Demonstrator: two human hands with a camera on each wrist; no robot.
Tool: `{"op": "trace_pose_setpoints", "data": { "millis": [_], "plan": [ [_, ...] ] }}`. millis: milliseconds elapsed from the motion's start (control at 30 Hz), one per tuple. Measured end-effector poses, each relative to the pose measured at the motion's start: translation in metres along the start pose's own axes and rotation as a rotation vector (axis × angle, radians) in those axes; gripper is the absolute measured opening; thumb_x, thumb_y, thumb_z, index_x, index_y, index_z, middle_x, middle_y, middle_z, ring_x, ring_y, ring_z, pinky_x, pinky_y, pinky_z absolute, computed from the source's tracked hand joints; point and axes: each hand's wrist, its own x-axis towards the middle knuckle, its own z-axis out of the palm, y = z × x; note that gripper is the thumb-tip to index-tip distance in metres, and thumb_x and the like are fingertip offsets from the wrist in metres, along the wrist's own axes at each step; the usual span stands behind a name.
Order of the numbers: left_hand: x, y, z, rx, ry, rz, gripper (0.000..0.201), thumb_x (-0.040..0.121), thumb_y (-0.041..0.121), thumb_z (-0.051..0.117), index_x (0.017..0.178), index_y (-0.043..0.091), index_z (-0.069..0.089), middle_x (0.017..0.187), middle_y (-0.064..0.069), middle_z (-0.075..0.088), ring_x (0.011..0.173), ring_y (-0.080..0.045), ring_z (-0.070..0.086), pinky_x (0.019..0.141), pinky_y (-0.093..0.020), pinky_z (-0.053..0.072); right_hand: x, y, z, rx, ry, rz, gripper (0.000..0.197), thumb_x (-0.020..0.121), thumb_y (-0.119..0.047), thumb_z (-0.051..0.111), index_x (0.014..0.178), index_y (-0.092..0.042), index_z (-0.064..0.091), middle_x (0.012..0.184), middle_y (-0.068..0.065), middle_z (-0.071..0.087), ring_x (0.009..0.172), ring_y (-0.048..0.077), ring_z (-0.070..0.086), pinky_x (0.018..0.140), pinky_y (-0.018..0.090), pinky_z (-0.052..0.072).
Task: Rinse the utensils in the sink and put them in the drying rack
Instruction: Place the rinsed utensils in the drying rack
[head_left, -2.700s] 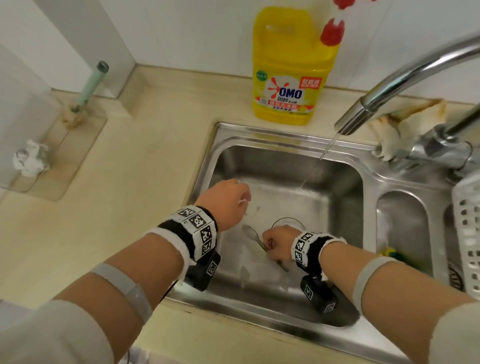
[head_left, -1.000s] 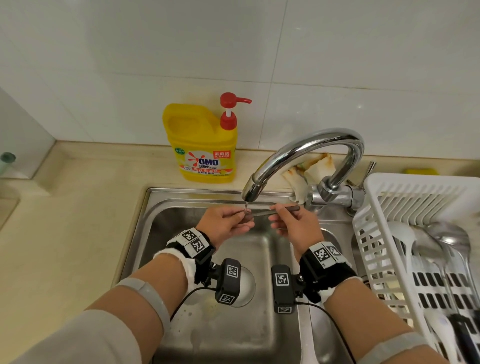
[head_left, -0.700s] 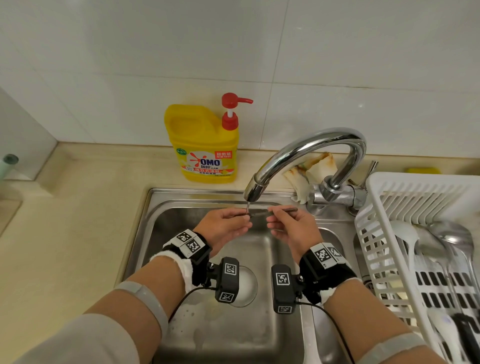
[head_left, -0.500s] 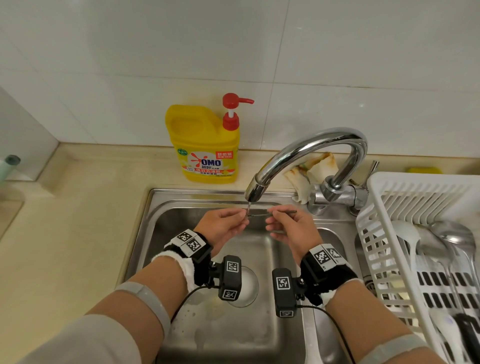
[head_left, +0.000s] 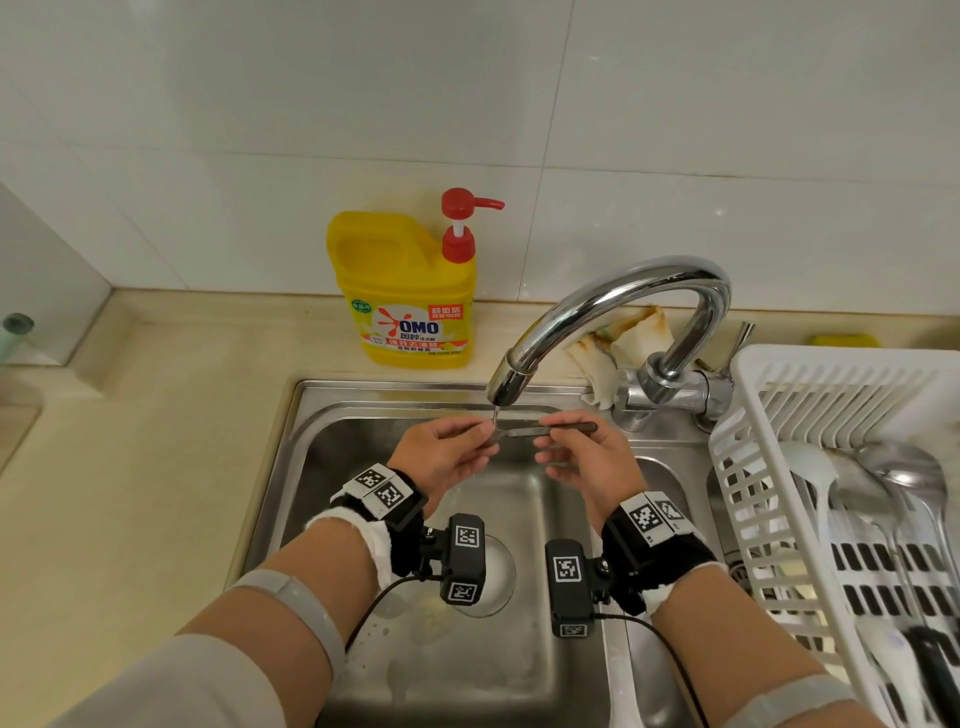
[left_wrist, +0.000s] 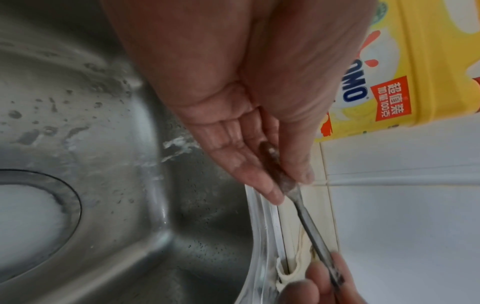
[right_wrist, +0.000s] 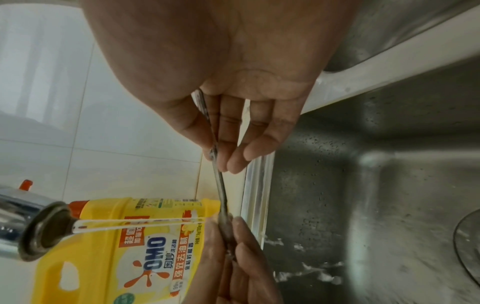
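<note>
Both hands hold a spoon (head_left: 540, 429) level over the sink (head_left: 311, 467), under the tap (head_left: 597, 306). The left hand (head_left: 441, 457) pinches its bowl in the thin stream; the right hand (head_left: 587, 462) pinches the handle. The rack (head_left: 753, 415) stands to the right.

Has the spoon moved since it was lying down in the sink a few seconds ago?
Yes. The spoon is up off the sink floor, held under the faucet by both hands.

Both forearms reach toward 12 o'clock. Left hand (head_left: 451, 453) and right hand (head_left: 587, 462) face each other, fingertips seemingly pinching, wrists level.
</note>
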Motion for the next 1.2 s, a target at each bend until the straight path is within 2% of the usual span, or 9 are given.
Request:
{"op": "trace_pose_setpoints", "data": {
  "millis": [200,300,433,533,633,733,833,1067,1200],
  "plan": [
    [-0.004,0.005,-0.011,-0.125,-0.061,-0.028,0.025,0.101,0.011,0.054,0.117,-0.001,0.068,0.11,-0.018,0.074,0.101,-0.026,0.074,0.081,-0.023,0.06,0.0,0.001,0.0,0.124,0.036,0.041,0.019,0.097,0.0,0.055,0.09,-0.008,0.071,0.074,0.01,0.071,0.061,0.019,0.064,0.062,0.03,0.05],
    [-0.004,0.006,-0.013,-0.155,-0.06,-0.023,0.026,0.103,0.009,0.048,0.119,-0.002,0.066,0.114,-0.02,0.072,0.102,-0.026,0.073,0.079,-0.023,0.06,0.002,0.002,0.004,0.124,0.035,0.053,0.017,0.098,-0.003,0.055,0.092,-0.008,0.07,0.073,0.008,0.072,0.061,0.017,0.065,0.062,0.028,0.051],
    [-0.004,0.006,-0.013,-0.168,-0.022,-0.018,0.022,0.099,0.007,0.056,0.117,0.002,0.067,0.108,-0.017,0.073,0.092,-0.019,0.074,0.081,-0.026,0.06,0.005,0.005,0.01,0.114,0.024,0.059,0.014,0.099,-0.005,0.056,0.096,-0.007,0.07,0.076,0.009,0.073,0.064,0.019,0.066,0.063,0.028,0.053],
    [-0.006,0.007,-0.017,-0.125,0.001,-0.008,0.025,0.094,0.008,0.064,0.118,0.003,0.067,0.111,-0.017,0.073,0.097,-0.023,0.073,0.085,-0.031,0.06,0.006,0.008,0.015,0.106,0.014,0.062,0.012,0.098,-0.006,0.057,0.098,-0.007,0.068,0.079,0.011,0.073,0.065,0.019,0.067,0.063,0.029,0.052],
    [-0.008,0.011,-0.024,-0.098,0.046,-0.001,0.02,0.091,0.01,0.068,0.112,0.008,0.071,0.108,-0.014,0.076,0.097,-0.02,0.074,0.085,-0.032,0.058,0.008,0.01,0.019,0.08,0.003,0.053,0.01,0.097,-0.005,0.059,0.095,-0.009,0.067,0.079,0.012,0.072,0.064,0.019,0.067,0.063,0.028,0.052],
    [-0.011,0.015,-0.03,-0.097,0.084,0.012,0.018,0.09,0.013,0.071,0.107,0.011,0.072,0.102,-0.01,0.077,0.091,-0.015,0.074,0.08,-0.027,0.059,0.009,0.013,0.022,0.059,0.002,0.055,0.009,0.097,-0.005,0.06,0.094,-0.01,0.067,0.079,0.011,0.072,0.063,0.018,0.067,0.063,0.028,0.052],
    [-0.012,0.018,-0.037,-0.109,0.115,0.02,0.023,0.088,0.014,0.072,0.11,0.009,0.071,0.101,-0.01,0.077,0.088,-0.015,0.074,0.072,-0.022,0.059,0.01,0.014,0.027,0.052,-0.011,0.065,0.011,0.097,-0.006,0.059,0.092,-0.011,0.068,0.076,0.008,0.072,0.062,0.015,0.066,0.063,0.027,0.052],
    [-0.017,0.02,-0.054,-0.143,0.178,0.053,0.025,0.088,0.016,0.073,0.112,0.009,0.072,0.103,-0.013,0.076,0.083,-0.014,0.073,0.066,-0.02,0.059,0.014,0.017,0.041,0.084,-0.075,0.099,0.007,0.096,-0.002,0.061,0.095,-0.004,0.068,0.075,0.012,0.068,0.062,0.016,0.068,0.061,0.026,0.059],
    [-0.019,0.021,-0.063,-0.156,0.226,0.077,0.024,0.089,0.018,0.072,0.11,0.008,0.072,0.103,-0.014,0.077,0.081,-0.014,0.072,0.064,-0.02,0.058,0.014,0.014,0.051,0.056,-0.089,0.102,0.003,0.092,-0.004,0.067,0.094,-0.007,0.067,0.076,0.013,0.071,0.062,0.016,0.069,0.061,0.025,0.059]
  ]
}}
